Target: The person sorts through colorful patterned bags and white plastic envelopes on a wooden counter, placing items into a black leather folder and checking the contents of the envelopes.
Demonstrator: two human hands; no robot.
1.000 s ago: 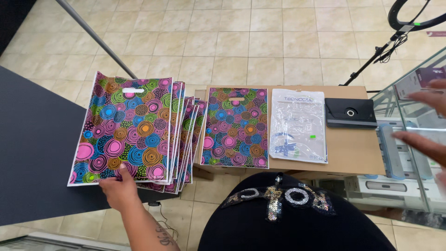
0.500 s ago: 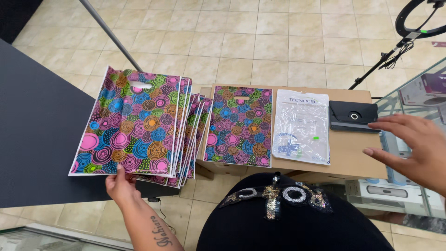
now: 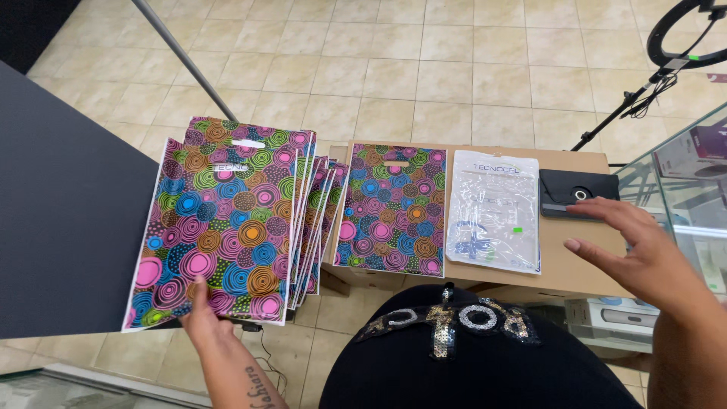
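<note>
Multicoloured stack: patterned bags (image 3: 227,220), fanned, lying half on the dark surface (image 3: 68,204), lower edges overhanging it.
Left hand (image 3: 203,314): grip closed on the stack's bottom edge; fingers hidden beneath the bags.
Right hand (image 3: 636,254): grip open, fingers spread, holding nothing, hovering above the cardboard box (image 3: 575,257) near the black case (image 3: 579,193).
Box top: single patterned bag (image 3: 392,208) beside the clear packet (image 3: 494,212).
Cut off: ring light (image 3: 685,34) at the frame edge.

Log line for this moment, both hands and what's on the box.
left hand: grips stack of patterned bags | right hand: open, above cardboard box | box holds: single patterned bag, clear packet, black case
</note>
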